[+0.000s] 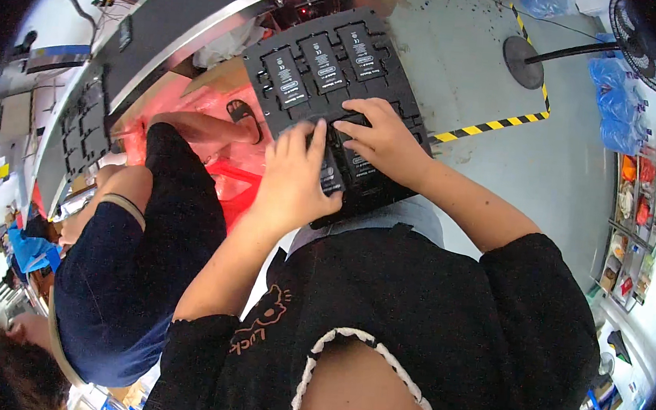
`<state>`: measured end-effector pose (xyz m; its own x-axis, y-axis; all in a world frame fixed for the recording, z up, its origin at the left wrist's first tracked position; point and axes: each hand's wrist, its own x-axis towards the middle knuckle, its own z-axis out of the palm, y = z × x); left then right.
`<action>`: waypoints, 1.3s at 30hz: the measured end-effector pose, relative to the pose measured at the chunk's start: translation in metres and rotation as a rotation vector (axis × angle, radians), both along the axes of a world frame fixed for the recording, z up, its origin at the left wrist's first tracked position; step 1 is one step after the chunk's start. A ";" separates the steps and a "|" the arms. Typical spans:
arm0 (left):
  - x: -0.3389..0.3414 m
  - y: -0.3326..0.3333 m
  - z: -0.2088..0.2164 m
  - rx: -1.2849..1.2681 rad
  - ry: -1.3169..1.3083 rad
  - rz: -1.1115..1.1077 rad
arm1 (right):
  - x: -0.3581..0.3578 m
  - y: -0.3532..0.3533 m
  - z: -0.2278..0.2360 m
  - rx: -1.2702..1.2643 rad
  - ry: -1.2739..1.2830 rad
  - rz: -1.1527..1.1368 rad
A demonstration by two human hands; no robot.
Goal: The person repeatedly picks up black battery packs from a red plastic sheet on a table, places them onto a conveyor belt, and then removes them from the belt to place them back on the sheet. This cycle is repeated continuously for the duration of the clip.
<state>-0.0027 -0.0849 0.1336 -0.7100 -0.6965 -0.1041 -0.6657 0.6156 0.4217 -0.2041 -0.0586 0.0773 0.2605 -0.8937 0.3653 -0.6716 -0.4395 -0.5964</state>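
Observation:
A black moulded tray (266,55) rests at my lap, its recesses holding several flat black rectangular blocks with white print, such as the block in the upper middle (322,63). My left hand (290,179) spans a black block (332,176) at the tray's near left, fingers at its far end and thumb at its near end. It cannot be seen whether that block is fully seated. My right hand (387,142) lies over the tray's middle, fingers bent and apart. Its fingertips touch the far end of another printed block (362,167), which it partly covers.
At my left a person in dark clothes (117,289) sits close, one sandalled foot on red plastic sheeting (233,186). A metal-edged bench (195,36) runs past the tray, with a similar black tray (86,130) on it. A fan (526,62) stands far right.

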 end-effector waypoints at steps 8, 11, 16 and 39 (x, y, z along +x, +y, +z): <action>0.017 0.019 -0.043 -0.156 0.055 -0.036 | 0.001 0.076 -0.002 0.191 0.357 0.081; 0.023 0.019 -0.044 -0.131 0.111 -0.008 | -0.004 0.074 -0.005 0.212 0.342 0.120; 0.018 0.015 -0.045 -0.089 0.235 0.031 | -0.017 0.069 -0.007 0.247 0.223 0.110; 0.011 0.053 -0.030 0.026 0.233 0.565 | 0.053 -0.447 0.035 0.249 0.537 -0.053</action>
